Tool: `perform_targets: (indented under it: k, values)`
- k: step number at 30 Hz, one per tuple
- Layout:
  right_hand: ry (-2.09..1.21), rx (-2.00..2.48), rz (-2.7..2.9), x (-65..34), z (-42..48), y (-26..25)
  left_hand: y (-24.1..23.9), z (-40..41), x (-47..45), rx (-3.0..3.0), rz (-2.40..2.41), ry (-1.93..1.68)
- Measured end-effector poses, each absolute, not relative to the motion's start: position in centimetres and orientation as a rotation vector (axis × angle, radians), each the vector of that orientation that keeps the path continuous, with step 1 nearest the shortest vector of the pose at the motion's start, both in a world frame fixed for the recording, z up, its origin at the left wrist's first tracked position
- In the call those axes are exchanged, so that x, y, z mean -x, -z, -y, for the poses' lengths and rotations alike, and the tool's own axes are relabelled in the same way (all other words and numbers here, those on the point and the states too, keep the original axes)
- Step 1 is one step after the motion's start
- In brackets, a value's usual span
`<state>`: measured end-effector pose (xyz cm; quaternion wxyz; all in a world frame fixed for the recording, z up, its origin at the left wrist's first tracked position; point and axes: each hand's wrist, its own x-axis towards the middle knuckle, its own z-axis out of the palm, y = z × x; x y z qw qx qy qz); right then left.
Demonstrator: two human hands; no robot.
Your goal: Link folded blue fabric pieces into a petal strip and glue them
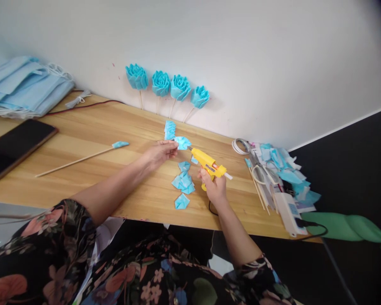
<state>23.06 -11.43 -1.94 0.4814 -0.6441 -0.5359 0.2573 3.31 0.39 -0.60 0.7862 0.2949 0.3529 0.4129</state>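
The left hand (160, 153) is closed in a pinch on a folded blue piece (181, 142), held just above the desk (114, 127) near its middle. The right hand (215, 188) is wrapped fully around the grip of a yellow glue gun (208, 164); the nozzle points at the held piece and sits at its edge.

Surroundings:
- Loose blue pieces (184, 181) lie between the two hands, directly under the gun.
- A pleated blue strip (169, 129) lies just behind the held piece.
- A wooden stick (79, 159) with a blue tip lies left of the left hand, well apart.
- A dark phone (15, 146) and a stack of blue masks (22, 87) occupy the far left.
- Four blue roses (168, 84) on sticks lean on the wall.
- A scrap heap (282, 165) (offcuts, elastic loops, sticks) crowds the right end.

The right fingers hide the trigger. Items within the scrap heap are hard to separate. The gun's black cord (211, 208) drops over the near edge.

Open desk surface lies between stick and left forearm; the near edge is close below the pieces.
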Motion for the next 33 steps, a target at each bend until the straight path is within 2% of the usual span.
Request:
perform_targets:
  k: [9,15,19,22,27,31,33]
  values:
    - [-0.446,1.562,1.504,-23.1,11.4,1.9,0.2,-0.4,-3.3,-0.541,-0.747,-0.877]
    - [0.031,1.605,1.900,-24.2,12.1,0.3,-0.2,-0.3,-3.2,-0.477,-0.737,-0.863]
    - [0.309,1.854,2.057,-28.0,12.4,-1.2,-0.2,-0.7,-3.0,-0.455,-0.747,-0.910]
    - [0.273,2.100,2.201,-32.0,12.2,-2.0,-0.1,-0.9,-3.0,-0.457,-0.760,-0.934]
    - [-0.095,2.272,2.420,-36.5,11.5,-4.1,0.1,-0.9,-3.1,-0.482,-0.755,-0.942]
    - [0.015,2.170,2.303,-34.7,10.0,-5.6,0.2,-0.9,-3.0,-0.496,-0.756,-0.952]
    - [-0.059,2.042,2.280,-32.4,8.6,-5.3,0.2,-0.8,-3.0,-0.505,-0.759,-0.948]
